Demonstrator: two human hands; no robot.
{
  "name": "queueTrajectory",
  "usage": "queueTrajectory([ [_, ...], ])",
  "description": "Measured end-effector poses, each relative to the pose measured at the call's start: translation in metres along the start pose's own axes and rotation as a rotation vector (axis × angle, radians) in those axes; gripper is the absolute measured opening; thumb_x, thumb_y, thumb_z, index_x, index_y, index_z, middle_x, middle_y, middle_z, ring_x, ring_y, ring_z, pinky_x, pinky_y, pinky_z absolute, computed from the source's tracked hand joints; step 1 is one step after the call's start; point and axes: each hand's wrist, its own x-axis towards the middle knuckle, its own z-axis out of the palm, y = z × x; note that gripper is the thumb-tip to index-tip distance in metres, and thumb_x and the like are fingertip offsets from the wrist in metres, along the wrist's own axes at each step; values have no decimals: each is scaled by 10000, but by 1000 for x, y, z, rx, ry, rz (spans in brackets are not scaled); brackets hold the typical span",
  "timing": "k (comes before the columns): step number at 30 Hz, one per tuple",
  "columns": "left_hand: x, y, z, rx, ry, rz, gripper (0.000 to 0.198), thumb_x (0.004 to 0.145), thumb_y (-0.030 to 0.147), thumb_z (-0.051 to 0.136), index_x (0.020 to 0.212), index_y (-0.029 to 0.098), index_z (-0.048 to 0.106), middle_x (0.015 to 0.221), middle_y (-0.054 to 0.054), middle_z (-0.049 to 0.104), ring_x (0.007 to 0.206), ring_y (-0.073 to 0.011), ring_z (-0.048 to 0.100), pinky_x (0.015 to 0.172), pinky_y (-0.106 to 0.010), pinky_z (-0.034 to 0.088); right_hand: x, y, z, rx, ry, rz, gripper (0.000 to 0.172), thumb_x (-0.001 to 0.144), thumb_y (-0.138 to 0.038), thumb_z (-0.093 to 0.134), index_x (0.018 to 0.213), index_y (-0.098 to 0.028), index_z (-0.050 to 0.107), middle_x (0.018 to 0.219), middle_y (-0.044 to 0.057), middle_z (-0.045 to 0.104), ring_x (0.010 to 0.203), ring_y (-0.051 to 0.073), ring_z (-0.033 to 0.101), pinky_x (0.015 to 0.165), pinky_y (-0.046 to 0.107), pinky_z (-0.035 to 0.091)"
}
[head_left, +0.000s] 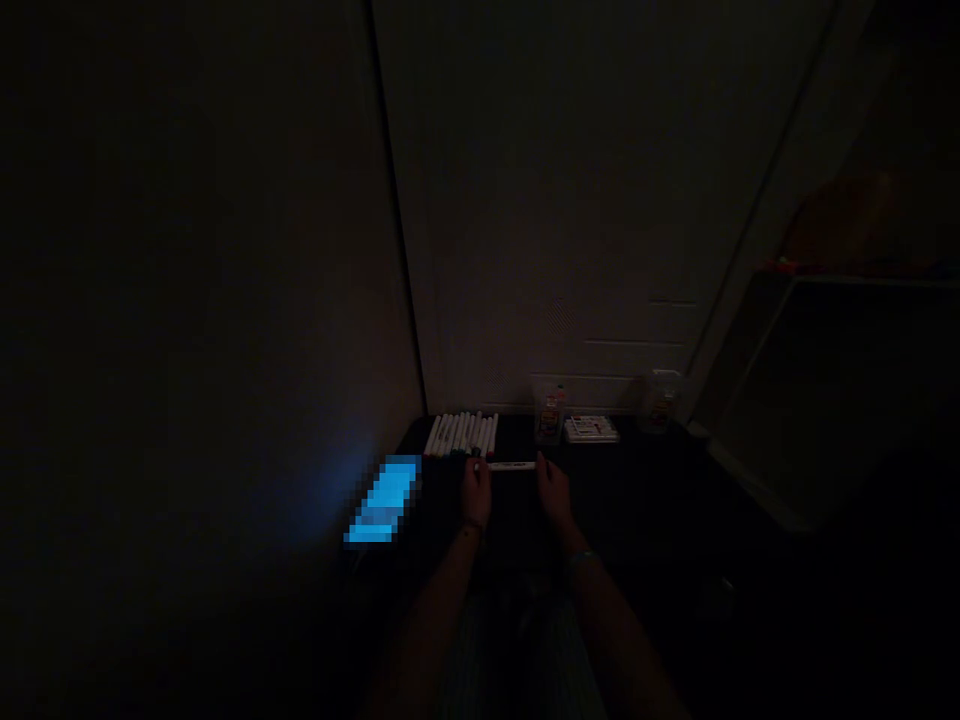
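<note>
The room is very dark. My left hand (475, 492) and my right hand (553, 490) reach forward over a dark table (637, 490). Between them they hold a white marker (511, 466) lying crosswise, the left fingers pinched on its left end and the right fingers on its right end. Just beyond the left hand lies a row of several white markers (462, 434), side by side.
A glowing blue screen (384, 500) lies at the table's left edge. At the back stand a clear container (549, 412) holding markers, a flat pack (592, 429) and another clear container (661, 400). A wall rises right behind the table.
</note>
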Motion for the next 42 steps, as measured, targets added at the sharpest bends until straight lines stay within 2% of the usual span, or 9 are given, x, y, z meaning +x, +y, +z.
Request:
queueTrajectory([
  [17, 0, -3, 0, -36, -31, -8, 308, 789, 469, 320, 828, 199, 463, 609, 33, 430, 559, -86, 415, 551, -202, 343, 1, 6, 3, -21, 7, -19, 492, 811, -512, 296, 729, -129, 594, 680, 51, 602, 588, 116, 474, 571, 211, 324],
  [34, -1, 1, 0, -8, -22, -32, 323, 775, 479, 346, 847, 195, 482, 599, 25, 460, 547, -97, 436, 545, -213, 342, 0, 1, 0, 15, -12, -4, 530, 801, -531, 295, 726, -112, 611, 671, 63, 610, 600, 132, 488, 546, 212, 327],
  [42, -3, 6, -2, 21, -18, -19, 278, 775, 449, 356, 821, 201, 472, 597, 29, 460, 552, -98, 437, 555, -215, 341, 0, 2, 0, -4, -11, -25, 474, 808, -494, 303, 725, -129, 593, 682, 59, 601, 606, 128, 484, 571, 215, 330],
])
